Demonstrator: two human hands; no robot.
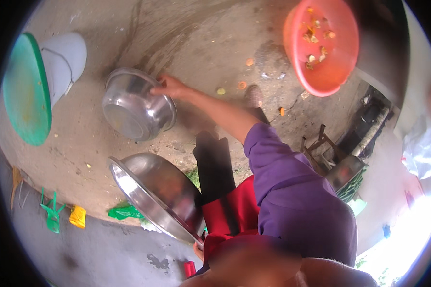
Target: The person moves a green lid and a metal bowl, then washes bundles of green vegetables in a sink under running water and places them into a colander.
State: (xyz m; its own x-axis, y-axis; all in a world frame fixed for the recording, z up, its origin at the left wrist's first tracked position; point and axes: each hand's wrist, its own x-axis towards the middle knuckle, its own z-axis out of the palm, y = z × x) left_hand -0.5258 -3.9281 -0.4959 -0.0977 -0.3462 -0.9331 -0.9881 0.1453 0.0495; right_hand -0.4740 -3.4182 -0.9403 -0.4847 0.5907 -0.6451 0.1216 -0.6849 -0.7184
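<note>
My right hand (170, 88), at the end of a purple sleeve, grips the rim of a shiny metal basin (140, 114). This basin is tilted with its underside showing, over the bare floor. Low in the picture, my left hand (198, 251) is mostly hidden, with a few fingers around the rim of a larger metal basin (154, 193). The larger basin stands steeply on edge beside my red apron (233, 211), its outer wall reflecting red. What it may contain is out of sight.
A white bucket (63, 64) with a round green lid or board (28, 89) stands left. At upper right, an orange plastic basin (330, 68) holds food scraps. Orange slices (242, 85) lie on the concrete floor. A small stool (321, 143) stands right; a green bag (124, 212) lies by the wall.
</note>
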